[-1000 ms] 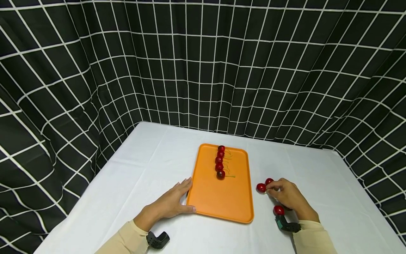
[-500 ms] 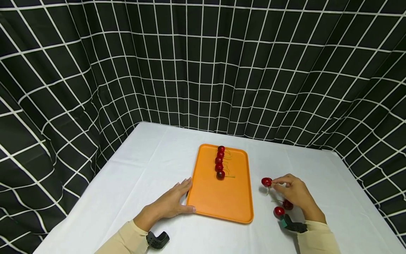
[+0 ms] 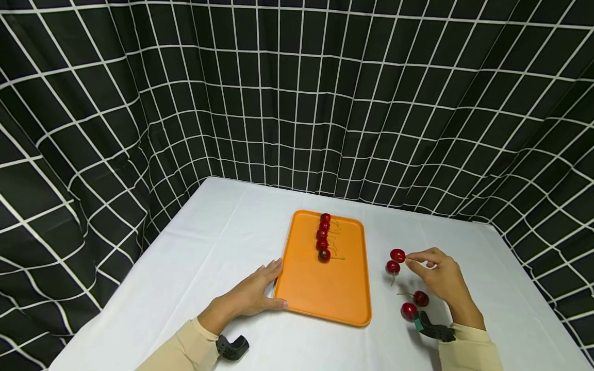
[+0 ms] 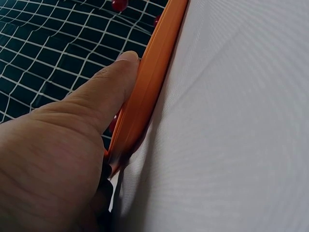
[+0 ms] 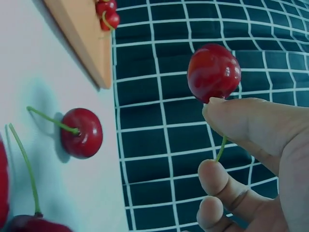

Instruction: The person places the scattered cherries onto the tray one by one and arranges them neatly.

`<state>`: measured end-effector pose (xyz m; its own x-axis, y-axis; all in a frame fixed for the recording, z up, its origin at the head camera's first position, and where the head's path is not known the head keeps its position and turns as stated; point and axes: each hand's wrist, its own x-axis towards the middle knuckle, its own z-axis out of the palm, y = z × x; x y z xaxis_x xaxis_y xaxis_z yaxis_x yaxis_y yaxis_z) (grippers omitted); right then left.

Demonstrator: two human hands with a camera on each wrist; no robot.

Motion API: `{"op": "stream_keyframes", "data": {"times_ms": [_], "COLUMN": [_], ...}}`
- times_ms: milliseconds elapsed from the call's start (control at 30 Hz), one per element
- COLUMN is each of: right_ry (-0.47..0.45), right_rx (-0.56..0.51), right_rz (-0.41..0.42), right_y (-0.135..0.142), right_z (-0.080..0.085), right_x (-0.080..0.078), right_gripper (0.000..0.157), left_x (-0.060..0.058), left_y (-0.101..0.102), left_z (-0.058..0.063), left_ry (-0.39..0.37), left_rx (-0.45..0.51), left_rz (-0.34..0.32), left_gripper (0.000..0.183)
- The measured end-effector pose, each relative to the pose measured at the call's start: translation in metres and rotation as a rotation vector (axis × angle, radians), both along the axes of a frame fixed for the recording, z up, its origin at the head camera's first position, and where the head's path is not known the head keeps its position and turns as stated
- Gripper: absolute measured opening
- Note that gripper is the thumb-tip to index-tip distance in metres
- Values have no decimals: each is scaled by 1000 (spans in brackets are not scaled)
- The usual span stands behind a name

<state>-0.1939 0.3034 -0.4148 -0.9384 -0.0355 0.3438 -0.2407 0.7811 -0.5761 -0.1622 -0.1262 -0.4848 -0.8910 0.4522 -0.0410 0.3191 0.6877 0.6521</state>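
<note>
My right hand [image 3: 441,273] pinches a red cherry [image 3: 397,255] by its green stem, between thumb and forefinger. The right wrist view shows the held cherry [image 5: 214,72] raised, its stem running down past the fingertips. Close below it lies another cherry [image 3: 392,267] on the cloth. Nearer my wrist rest a darker cherry [image 3: 421,298] and a bright red cherry [image 3: 409,310]. My left hand [image 3: 246,296] touches the near left corner of the orange tray [image 3: 320,296], its fingers extended along the side and the thumb on the rim [image 4: 149,77].
Several cherries [image 3: 322,244] form a column on the tray's far half, stems toward the right. A white cloth [image 3: 223,242] covers the table. Black curtain with a white grid [image 3: 278,103] hangs behind and at both sides. Black bands circle both wrists.
The right hand has lifted the cherry by its stem and carried it slightly right and away, apart from the cherries near the wrist. The left hand keeps its place on the tray.
</note>
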Motion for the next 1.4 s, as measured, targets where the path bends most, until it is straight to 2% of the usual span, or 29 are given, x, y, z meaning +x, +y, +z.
{"op": "stream_keyframes", "data": {"times_ms": [267,467,767,933,1167,1400], "right_ry": [18,59,102,77,104,49], "right_rx": [-77,-98,-118,-131,-171,-207], "right_rz": [-33,-20,69,126,199,219], "right_y": [-9,-20,-47,-67,-93,-112], "right_z": [13,18,22,17,10,7], "right_x": [7,6,0,-5,-13,-16], "right_gripper": [20,16,10,5,6,4], "left_x": [-1,-1,0,0,-1,-1], "left_y": [-1,-1,-1,-1,0,1], "left_z": [-1,-1,-2,-2,-2,-2], "left_ry": [-3,-2,5,1,-1,2], "left_rx": [-5,6,7,7,0,-8], "left_rz": [0,-5,-3,-4,-3,6], "left_gripper": [103,103,103,103,104,103]}}
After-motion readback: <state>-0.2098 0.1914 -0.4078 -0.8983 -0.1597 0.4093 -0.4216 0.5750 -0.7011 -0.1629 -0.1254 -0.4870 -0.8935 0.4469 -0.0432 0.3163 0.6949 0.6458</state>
